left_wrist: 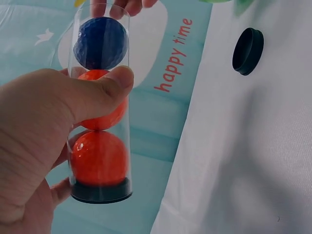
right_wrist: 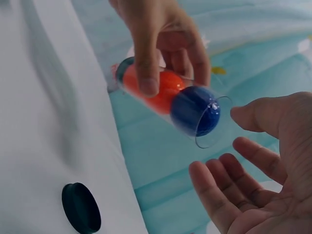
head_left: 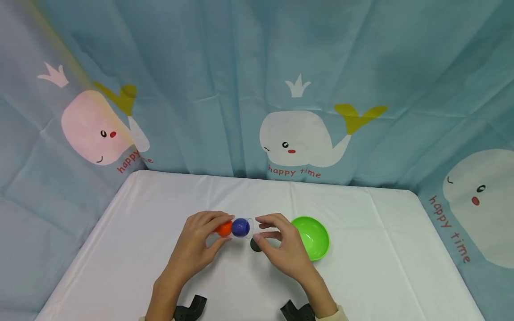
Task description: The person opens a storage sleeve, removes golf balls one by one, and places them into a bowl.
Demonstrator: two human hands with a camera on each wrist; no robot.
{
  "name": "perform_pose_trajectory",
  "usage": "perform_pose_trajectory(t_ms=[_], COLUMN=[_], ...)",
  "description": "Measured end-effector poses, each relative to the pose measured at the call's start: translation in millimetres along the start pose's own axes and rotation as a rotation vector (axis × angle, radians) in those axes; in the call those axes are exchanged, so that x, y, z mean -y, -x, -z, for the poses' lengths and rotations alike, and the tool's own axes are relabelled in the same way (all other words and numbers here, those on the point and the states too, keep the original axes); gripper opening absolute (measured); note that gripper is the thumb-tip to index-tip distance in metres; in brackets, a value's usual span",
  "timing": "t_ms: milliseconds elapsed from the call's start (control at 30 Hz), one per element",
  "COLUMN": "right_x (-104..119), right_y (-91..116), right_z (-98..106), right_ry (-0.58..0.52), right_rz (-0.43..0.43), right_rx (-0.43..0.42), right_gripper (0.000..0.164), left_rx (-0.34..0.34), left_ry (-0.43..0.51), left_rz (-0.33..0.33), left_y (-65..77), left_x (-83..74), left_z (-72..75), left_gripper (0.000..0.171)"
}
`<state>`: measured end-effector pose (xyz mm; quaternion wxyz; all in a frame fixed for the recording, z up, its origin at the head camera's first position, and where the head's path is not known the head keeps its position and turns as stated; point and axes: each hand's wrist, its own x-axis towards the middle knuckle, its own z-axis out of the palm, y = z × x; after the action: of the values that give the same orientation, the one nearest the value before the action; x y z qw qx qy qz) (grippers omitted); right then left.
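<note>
Clear tube (left_wrist: 100,129) in your left hand (head_left: 199,237), "happy time" on the cloth behind

On the cloth backdrop (head_left: 225,80) at the far side, you can read "happy time" (head_left: 294,171) in red under the middle whale (head_left: 297,138). The same words run down beside the right whale (head_left: 487,209), which the edge of the head view cuts off. By the left whale (head_left: 96,129), a fold breaks the second word, leaving "happy" and "me" readable.

Your left hand grips the tube between thumb and fingers, above the worktop (head_left: 381,267). Inside, a blue ball (left_wrist: 101,43) sits nearest the uncapped right end, then two orange balls, with a dark end cap (left_wrist: 101,193) closing the left end. Your thumb covers part of the middle orange ball (left_wrist: 111,119); your hand hides the end orange ball (left_wrist: 99,158) from the head view.

Your right hand (head_left: 288,248) holds nothing, its thumb and fingers spread wide just beside the uncapped end. It partly hides the loose dark cap (left_wrist: 248,51) on the worktop and the near left edge of the green bowl (head_left: 315,238), to the right. Your sleeves are mostly out of frame at the near edge.
</note>
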<state>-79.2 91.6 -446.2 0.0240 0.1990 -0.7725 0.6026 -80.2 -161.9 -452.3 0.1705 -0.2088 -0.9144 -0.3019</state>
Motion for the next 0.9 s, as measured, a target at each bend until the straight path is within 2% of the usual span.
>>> perform_pose_trajectory(t_ms=[433, 900], right_x=[-9.0, -12.9], right_y=[-1.8, -2.1], right_z=[-5.3, -7.6], right_ry=[-0.118, -0.221], right_rz=[0.005, -0.014], right_rx=[0.024, 0.023], right_gripper=[0.039, 0.038], left_rx=[-0.053, -0.092], left_ry=[-0.107, -0.160], left_rz=[-0.080, -0.154], left_y=[-1.8, -5.2], left_x=[-7.1, -11.0], left_z=[4.3, 6.1], left_gripper=[0.062, 0.061])
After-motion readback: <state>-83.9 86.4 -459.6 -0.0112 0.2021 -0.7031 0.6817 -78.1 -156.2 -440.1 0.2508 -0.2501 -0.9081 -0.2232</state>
